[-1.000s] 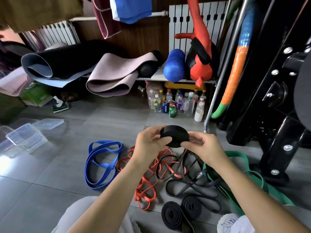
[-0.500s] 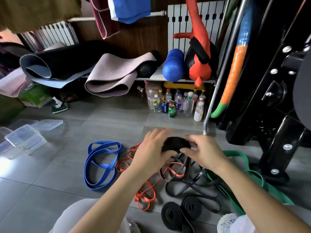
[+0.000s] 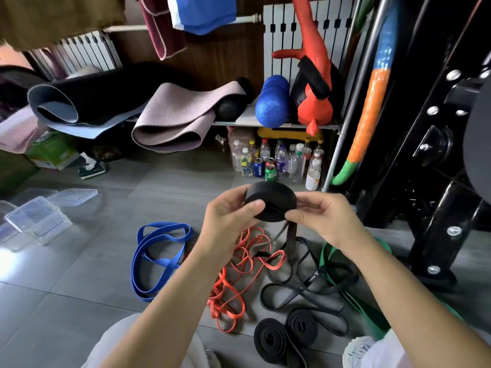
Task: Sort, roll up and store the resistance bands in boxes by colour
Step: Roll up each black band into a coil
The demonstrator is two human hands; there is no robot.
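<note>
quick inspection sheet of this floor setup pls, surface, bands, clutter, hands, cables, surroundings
surface: grey tiled floor, bands spread on it
job's things: black roll held up, tail hanging; blue band, orange band, green band, loose black bands unrolled on floor; two rolled black bands nearest the person; clear boxes at left
clutter: bottles and cans, mats, foam roller by the wall
grippers: left hand and right hand both pinch the black roll
cables: nothing seen
surroundings: radiator behind, black gym machine at right

Left grip (image 3: 228,218) curled, right grip (image 3: 324,219) pinching
</note>
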